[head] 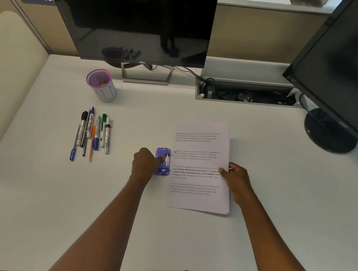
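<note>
A thin stack of printed paper sheets (202, 160) lies on the white desk (185, 235), right of centre. A small purple hole punch (162, 161) sits against the stack's left edge. My left hand (145, 165) grips the punch from the left, fingers curled round it. My right hand (236, 179) holds the stack's right edge, thumb on top of the top sheet, fingers at or under the edge.
Several pens and markers (93, 133) lie in a row at the left. A pink-rimmed pen cup (101, 85) stands behind them. A Dell monitor (130, 20) stands at the back, a second monitor (345, 75) at the right, with a cable tray (244, 95) between.
</note>
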### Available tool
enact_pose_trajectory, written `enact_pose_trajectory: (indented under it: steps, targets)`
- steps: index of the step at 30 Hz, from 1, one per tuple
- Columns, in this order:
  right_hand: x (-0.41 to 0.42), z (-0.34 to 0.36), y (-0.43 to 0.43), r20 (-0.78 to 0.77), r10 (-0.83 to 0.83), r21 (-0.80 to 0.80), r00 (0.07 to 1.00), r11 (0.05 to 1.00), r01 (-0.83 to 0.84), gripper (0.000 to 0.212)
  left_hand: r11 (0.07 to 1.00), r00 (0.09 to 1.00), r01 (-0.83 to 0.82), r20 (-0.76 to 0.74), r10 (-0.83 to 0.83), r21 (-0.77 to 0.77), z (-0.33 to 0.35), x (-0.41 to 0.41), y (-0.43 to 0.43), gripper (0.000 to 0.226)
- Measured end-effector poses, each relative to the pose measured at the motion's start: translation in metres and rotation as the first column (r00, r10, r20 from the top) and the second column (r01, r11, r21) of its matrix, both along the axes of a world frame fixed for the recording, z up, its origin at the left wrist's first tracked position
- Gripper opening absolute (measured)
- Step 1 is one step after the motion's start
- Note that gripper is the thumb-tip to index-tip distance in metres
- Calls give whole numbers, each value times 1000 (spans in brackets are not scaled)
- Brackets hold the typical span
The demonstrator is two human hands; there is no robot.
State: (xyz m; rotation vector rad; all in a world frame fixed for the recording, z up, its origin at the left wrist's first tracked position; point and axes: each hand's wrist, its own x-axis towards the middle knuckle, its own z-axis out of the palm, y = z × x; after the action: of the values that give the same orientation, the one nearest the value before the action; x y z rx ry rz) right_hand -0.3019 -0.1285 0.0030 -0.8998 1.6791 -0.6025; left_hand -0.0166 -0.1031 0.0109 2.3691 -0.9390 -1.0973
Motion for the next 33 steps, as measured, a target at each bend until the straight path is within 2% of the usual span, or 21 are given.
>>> enact_pose_trajectory:
  steps: [6, 8, 9, 12, 15, 17, 19, 23, 24, 26, 27, 30, 33]
  targets:
    - [-14, 9, 8, 56, -38, -52, 998, 998, 41, 17, 999, 998, 27, 61, -25, -44, 1, -1, 6, 40]
    - [-18, 10, 10, 71, -41, -63, 997, 997, 46, 18, 996, 994, 54, 102, -46, -78, 6, -6, 9, 31]
    - [-20, 12, 11, 80, -44, -71, 996, 996, 50, 19, 991, 991, 70, 122, -56, -110, 9, -8, 10, 27]
    - [-23, 16, 13, 109, -50, -92, 993, 994, 60, 20, 963, 980, 104, 189, -56, -249, 16, -17, 16, 49]
    - [-27, 20, 15, 135, -45, -111, 990, 992, 60, 21, 907, 988, 65, 157, 1, -416, 26, -29, 19, 47]
    - [-29, 24, 15, 151, -44, -124, 988, 990, 63, 21, 875, 991, 77, 130, -16, -479, 30, -35, 17, 44]
    - [-31, 27, 16, 170, -40, -137, 985, 989, 63, 19, 859, 995, 92, 74, -63, -504, 34, -41, 14, 46]
    - [-36, 36, 16, 199, -5, -156, 980, 987, 36, 23, 893, 973, 79, -162, -166, -442, 39, -51, 8, 63]
    - [-37, 38, 15, 200, 9, -164, 980, 986, 24, 24, 901, 951, 50, -255, -175, -431, 40, -53, 7, 61]
    - [-40, 42, 16, 206, 34, -182, 978, 983, 4, 25, 916, 858, -21, -478, -189, -400, 42, -56, 7, 46]
    - [-42, 44, 16, 214, 43, -191, 976, 982, -1, 25, 923, 813, -19, -543, -209, -384, 42, -58, 8, 38]
    - [-47, 49, 17, 229, 63, -217, 971, 976, -12, 23, 939, 760, 39, -600, -250, -342, 43, -63, 10, 27]
    - [-52, 53, 18, 245, 94, -232, 965, 972, -36, 23, 942, 720, 1, -654, -235, -337, 40, -67, 9, 25]
